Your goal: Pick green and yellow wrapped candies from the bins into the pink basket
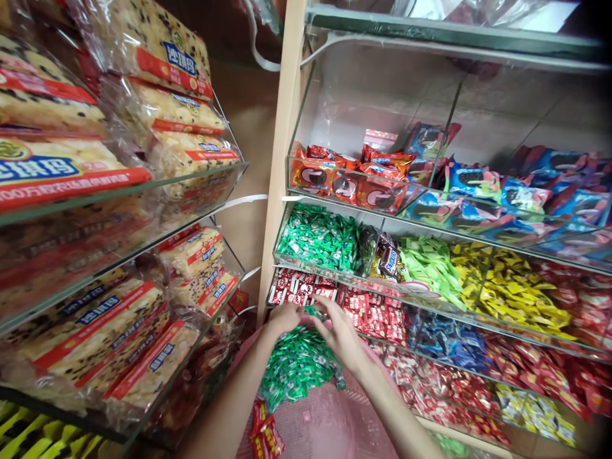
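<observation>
A pink mesh basket sits low in front of me, with a heap of green-wrapped candies in its far half. Several red-and-yellow packets lie at its near left. At the far end of the heap, by the rim, my left hand is closed with its fingers curled; what it grips is hidden. My right hand is just to the right, its fingers bent but apart, above the green candies. A few green wrappers show between the two hands. Behind them is a shelf bin of red-and-white packets.
Glass-fronted bins rise ahead, holding green candies, yellow packets and blue cookie packs. Bagged pastries fill glass shelves close on the left. A wooden post stands between the shelves.
</observation>
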Motion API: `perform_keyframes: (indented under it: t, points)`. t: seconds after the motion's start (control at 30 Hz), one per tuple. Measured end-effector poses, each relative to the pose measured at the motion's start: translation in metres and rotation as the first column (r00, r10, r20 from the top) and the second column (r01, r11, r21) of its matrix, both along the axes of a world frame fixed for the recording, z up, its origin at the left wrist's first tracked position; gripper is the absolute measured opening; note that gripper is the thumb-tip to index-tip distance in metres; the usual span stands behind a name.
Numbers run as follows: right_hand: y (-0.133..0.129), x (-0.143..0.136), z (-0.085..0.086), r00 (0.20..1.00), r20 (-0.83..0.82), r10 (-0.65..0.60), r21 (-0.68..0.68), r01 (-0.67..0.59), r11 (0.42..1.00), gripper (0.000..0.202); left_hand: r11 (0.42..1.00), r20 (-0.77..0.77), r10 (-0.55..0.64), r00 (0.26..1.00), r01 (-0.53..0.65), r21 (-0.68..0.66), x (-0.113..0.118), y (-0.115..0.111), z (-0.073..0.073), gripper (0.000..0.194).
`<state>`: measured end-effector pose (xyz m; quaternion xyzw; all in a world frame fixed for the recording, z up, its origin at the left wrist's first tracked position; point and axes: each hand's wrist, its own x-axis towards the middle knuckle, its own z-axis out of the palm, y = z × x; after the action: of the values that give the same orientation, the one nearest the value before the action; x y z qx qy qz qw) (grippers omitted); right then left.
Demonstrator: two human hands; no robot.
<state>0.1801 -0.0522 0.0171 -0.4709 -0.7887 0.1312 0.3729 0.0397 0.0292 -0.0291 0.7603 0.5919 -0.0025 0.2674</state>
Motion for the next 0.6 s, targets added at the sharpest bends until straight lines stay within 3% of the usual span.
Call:
perform_keyframes:
  t: [0.07,0.17,0.27,0.43,0.6]
  points:
    - [-0.001,0.01,-0.022,0.998,0.062,0.0,-0.052,0.003,0.999,0.032,1.0,0.006,-0.002,1.0,0.002,0.017,0.0,-0.002,0.001,0.044]
    - [-0.003,0.018,-0.039,0.992,0.119,0.03,-0.111,-0.016,0.994,0.023,0.999,0.013,-0.013,1.0,0.013,0.049,0.001,-0.003,0.002,0.044]
    - [-0.005,0.017,-0.044,0.986,0.159,0.052,-0.14,-0.029,0.99,0.019,0.997,0.011,-0.022,1.0,0.021,0.068,0.001,-0.003,-0.001,0.044]
    - [-0.006,0.009,-0.051,0.975,0.211,0.073,-0.145,-0.043,0.989,0.033,0.996,0.001,-0.028,1.0,0.027,0.082,-0.001,0.0,-0.006,0.048]
    - [-0.004,0.005,-0.058,0.953,0.294,0.079,-0.151,-0.035,0.988,0.024,0.995,-0.002,-0.032,0.999,0.032,0.09,-0.001,0.0,-0.005,0.046]
